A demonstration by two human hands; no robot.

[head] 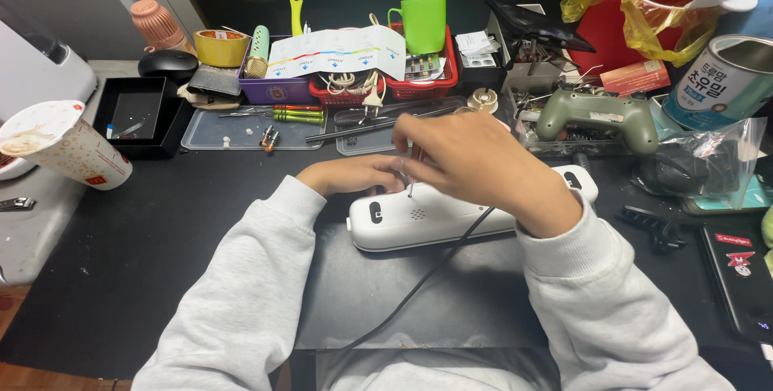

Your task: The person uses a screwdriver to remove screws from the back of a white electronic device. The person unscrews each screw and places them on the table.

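A person's left hand [358, 174] rests curled against the far edge of a white handset-shaped device [435, 218] lying flat on a black mat [419, 294]; whether its fingers grip cannot be told. The right hand [475, 161] pinches a thin driver [411, 173] upright into the device's top face. A slip could gouge the casing or jab the steadying fingers. Left of the device, a tilted paper cup [64, 145] could spill. Right of it, clutter crowds close; open mat lies only in front.
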